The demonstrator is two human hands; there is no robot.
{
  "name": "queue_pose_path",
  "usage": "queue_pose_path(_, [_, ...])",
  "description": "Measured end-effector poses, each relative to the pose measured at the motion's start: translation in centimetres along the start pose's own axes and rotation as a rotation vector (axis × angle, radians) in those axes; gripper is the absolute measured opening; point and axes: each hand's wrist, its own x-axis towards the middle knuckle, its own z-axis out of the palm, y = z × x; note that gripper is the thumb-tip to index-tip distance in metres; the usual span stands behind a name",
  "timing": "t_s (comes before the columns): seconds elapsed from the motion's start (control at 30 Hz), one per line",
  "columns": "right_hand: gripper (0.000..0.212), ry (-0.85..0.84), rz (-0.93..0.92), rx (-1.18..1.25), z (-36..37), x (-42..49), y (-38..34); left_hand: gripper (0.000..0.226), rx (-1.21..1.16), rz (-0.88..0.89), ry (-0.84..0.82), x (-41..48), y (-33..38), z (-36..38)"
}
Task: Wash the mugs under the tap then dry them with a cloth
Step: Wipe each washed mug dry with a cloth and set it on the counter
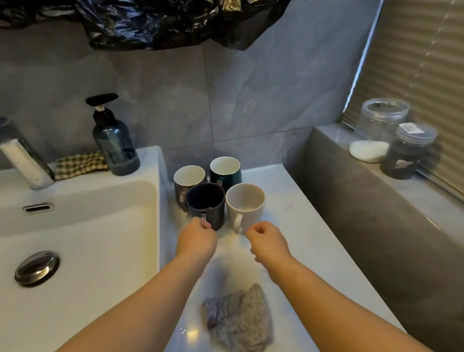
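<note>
Several mugs stand close together on the pale counter (287, 227), right of the sink. At the front are a dark mug (206, 205) and a white mug (247, 203). Behind them are a grey mug (189, 178) and a green mug (225, 168), both white inside. My left hand (196, 238) pinches the dark mug's handle. With curled fingers, my right hand (266, 240) is just beside the white mug's handle; I see nothing held in it. A crumpled dotted cloth (239, 327) lies on the counter between my forearms. The tap (22, 154) is at the far left, with no water running.
The white sink (86, 237) with a metal plug fills the left. A soap pump bottle (115, 143) and a checked cloth (81, 163) sit on its back rim. Two clear jars (380, 122) (410, 154) stand on the grey ledge at right. A black plastic bag (175, 13) hangs overhead.
</note>
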Motion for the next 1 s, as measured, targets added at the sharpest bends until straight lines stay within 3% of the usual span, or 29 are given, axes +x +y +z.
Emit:
queue_pose_path(0.07, [0.008, 0.0, 0.079, 0.108, 0.9, 1.4, -0.8, 0.01, -0.168, -0.127, 0.028, 1.3, 0.4, 0.2])
queue_pose_path(0.17, [0.021, 0.001, 0.167, 0.269, 2.0, 2.9, -1.3, 0.018, -0.241, -0.235, -0.003, 2.9, 0.6, 0.8])
queue_pose_path(0.27, [0.024, 0.068, 0.19, 0.346, 2.7, 4.1, -1.1, 0.011, -0.285, -0.275, -0.009, 3.9, 0.6, 1.2])
queue_pose_path(0.37, [0.019, 0.025, 0.198, 0.393, 3.3, 4.7, -0.7, 0.024, -0.289, -0.244, -0.009, 4.4, 0.4, 1.5])
queue_pose_path(0.63, [0.032, 0.114, 0.036, 0.157, 1.4, 5.4, 1.4, 0.034, -0.209, -0.15, -0.121, 4.1, 0.2, 1.8])
queue_pose_path(1.0, [0.029, 0.193, 0.038, 0.004, -4.7, 8.7, 2.8, 0.035, -0.178, -0.077, -0.277, 5.0, 3.3, 6.8])
